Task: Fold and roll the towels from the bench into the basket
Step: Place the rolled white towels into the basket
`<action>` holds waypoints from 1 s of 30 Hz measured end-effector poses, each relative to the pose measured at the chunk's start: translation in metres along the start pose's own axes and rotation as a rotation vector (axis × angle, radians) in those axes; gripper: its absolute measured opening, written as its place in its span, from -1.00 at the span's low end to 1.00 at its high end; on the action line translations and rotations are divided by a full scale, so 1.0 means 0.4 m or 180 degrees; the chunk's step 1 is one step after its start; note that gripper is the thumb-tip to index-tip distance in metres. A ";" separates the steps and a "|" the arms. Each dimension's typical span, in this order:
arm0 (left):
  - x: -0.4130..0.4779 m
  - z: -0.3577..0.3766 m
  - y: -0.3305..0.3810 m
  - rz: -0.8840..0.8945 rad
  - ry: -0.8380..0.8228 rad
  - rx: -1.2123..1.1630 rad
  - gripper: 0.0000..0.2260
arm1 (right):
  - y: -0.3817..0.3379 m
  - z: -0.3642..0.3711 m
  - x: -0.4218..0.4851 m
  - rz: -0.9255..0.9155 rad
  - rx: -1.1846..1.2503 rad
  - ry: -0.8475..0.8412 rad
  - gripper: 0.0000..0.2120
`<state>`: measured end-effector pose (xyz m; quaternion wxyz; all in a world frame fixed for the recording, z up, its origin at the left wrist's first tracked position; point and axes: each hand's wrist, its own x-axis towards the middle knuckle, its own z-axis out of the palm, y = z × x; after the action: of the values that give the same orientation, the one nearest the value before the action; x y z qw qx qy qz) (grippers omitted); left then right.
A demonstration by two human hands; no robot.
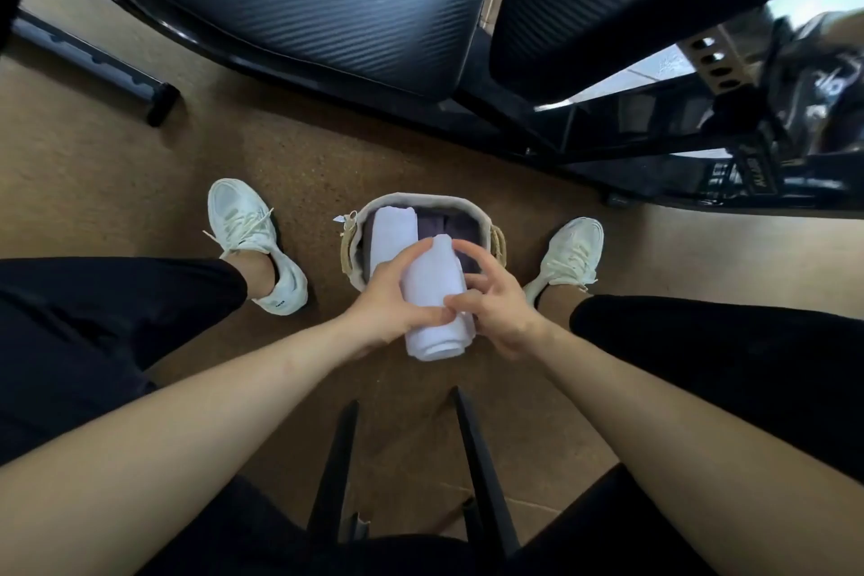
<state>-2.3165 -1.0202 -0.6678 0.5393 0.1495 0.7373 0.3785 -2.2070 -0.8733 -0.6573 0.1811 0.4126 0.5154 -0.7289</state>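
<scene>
Black trousers (93, 318), white laced trainers (255, 248), bare forearms (187, 412)

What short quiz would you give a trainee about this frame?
1. True or false: the woven basket with a cream cloth liner is empty.
2. What do the left hand and right hand hold over it? A: a rolled white towel; B: a plastic bottle; C: a black glove.
3. Fill in: inside the basket, the second white towel roll lies to the ___ of the dark towels, as the person sees them.
Key: 1 false; 2 A; 3 left.
</scene>
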 end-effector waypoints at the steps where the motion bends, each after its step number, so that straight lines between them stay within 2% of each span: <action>1: 0.024 0.009 -0.005 0.0002 0.0040 0.0079 -0.17 | 0.000 -0.012 0.020 0.0029 -0.0043 0.0005 -0.31; 8: 0.202 0.046 -0.072 0.0235 0.0213 0.0740 -0.16 | 0.046 -0.074 0.184 -0.0018 -0.0854 0.0129 -0.19; 13: 0.306 0.035 -0.121 0.0160 0.0255 0.0845 -0.16 | 0.087 -0.108 0.324 -0.0147 -0.1330 0.0522 -0.22; 16: 0.325 -0.004 -0.158 0.0183 0.0324 0.0950 -0.23 | 0.111 -0.118 0.385 -0.0440 -0.1761 0.0724 -0.27; 18: 0.319 -0.031 -0.187 0.0217 0.0426 0.1403 -0.33 | 0.130 -0.121 0.417 -0.0639 -0.2075 0.0862 -0.31; 21: 0.310 -0.056 -0.227 0.0148 0.0812 0.2437 -0.45 | 0.174 -0.118 0.453 -0.0640 -0.2455 0.0846 -0.32; 25: 0.321 -0.047 -0.266 0.0038 0.0402 0.3106 -0.39 | 0.218 -0.100 0.473 -0.0556 -0.3093 0.1037 -0.31; 28: 0.341 -0.035 -0.272 0.0135 0.0247 0.3340 -0.33 | 0.210 -0.103 0.453 -0.0879 -0.4181 0.1387 -0.25; 30: 0.352 -0.031 -0.272 0.0162 0.0219 0.3463 -0.32 | 0.218 -0.111 0.444 -0.1270 -0.4785 0.1063 -0.25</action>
<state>-2.3599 -1.0096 -0.8404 0.3503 0.4122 0.8401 -0.0400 -2.2340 -0.8396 -0.8554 0.1974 0.1836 0.9537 -0.1330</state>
